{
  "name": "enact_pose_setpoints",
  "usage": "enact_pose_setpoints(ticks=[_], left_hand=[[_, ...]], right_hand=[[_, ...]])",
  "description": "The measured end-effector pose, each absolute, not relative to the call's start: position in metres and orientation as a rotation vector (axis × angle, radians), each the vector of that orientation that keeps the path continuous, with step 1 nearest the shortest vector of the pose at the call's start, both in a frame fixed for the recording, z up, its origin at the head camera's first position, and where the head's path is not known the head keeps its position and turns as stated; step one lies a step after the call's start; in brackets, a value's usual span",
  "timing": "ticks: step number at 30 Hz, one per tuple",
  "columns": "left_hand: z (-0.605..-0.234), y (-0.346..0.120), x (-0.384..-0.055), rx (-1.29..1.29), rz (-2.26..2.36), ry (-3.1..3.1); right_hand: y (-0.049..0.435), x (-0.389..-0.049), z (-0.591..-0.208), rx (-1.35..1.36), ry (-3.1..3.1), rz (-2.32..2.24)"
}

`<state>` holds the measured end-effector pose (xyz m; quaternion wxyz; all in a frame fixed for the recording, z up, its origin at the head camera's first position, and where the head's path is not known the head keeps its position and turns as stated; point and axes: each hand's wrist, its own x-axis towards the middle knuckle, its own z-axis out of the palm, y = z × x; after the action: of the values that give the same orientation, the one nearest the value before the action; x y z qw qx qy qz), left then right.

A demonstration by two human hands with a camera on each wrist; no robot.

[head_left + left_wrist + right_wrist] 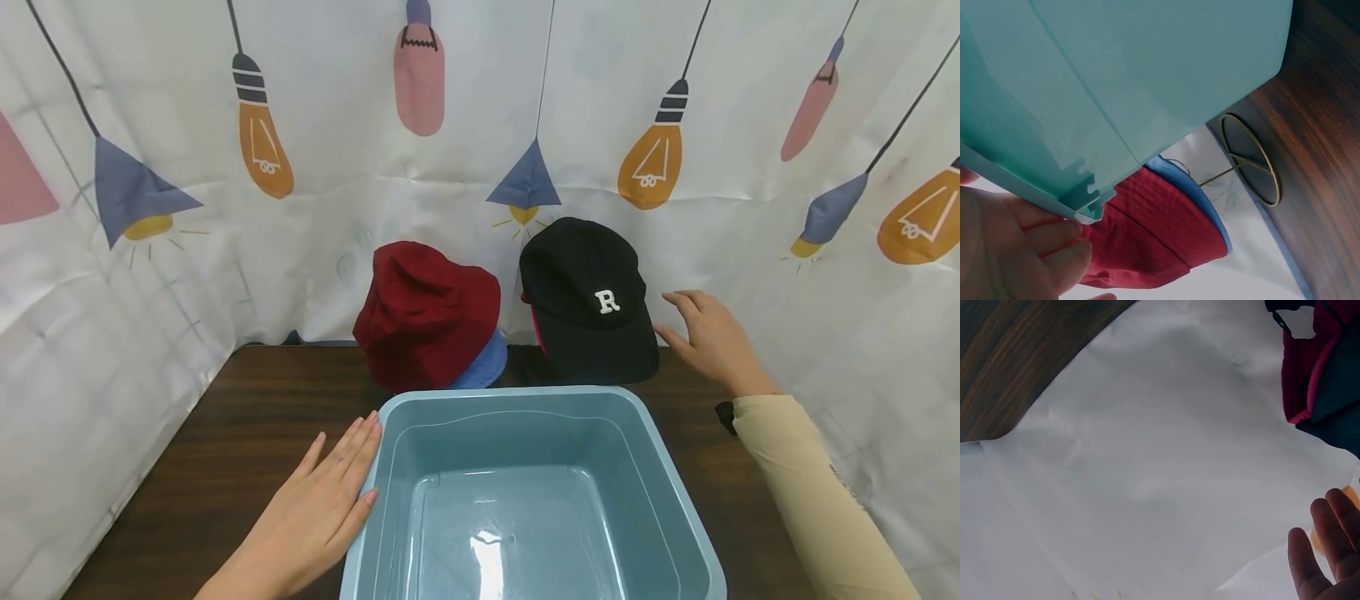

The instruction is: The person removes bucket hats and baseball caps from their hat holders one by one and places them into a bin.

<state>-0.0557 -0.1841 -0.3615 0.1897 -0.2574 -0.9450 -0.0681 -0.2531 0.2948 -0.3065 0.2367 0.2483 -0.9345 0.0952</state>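
My left hand (318,504) rests against the left rim of a light-blue plastic basin (517,392), its fingers straight. Seen from the left wrist, those fingers (1054,237) lie at the rim's edge. My right hand (708,337) is held in the air just right of a black baseball cap (577,267) with a white letter R, apart from it and holding nothing. Part of the cap (1335,403) and its crimson underside appear in the right wrist view. Left of the cap is a dark red bucket hat (427,308), with a blue hat brim (486,367) showing beneath it.
The basin stands on a dark wooden table (187,467), in front of the hats. A brass-coloured wire stand (1250,159) with a round base is under the red hat. White curtain cloth (322,233) printed with lamps and bulbs hangs behind and at both sides.
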Motion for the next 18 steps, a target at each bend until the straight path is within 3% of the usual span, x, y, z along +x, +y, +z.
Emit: enact_pose_setpoints(ticks=[12,18], left_hand=[[-0.363,-0.185,-0.055,-0.733,-0.231,-2.659],[-0.363,-0.185,-0.056,-0.741,-0.254,-2.648]], right_hand=[[0.282,-0.254,-0.3,0.688,-2.598,0.328],[0.272,-0.251,-0.298,0.62,-2.576,0.64]])
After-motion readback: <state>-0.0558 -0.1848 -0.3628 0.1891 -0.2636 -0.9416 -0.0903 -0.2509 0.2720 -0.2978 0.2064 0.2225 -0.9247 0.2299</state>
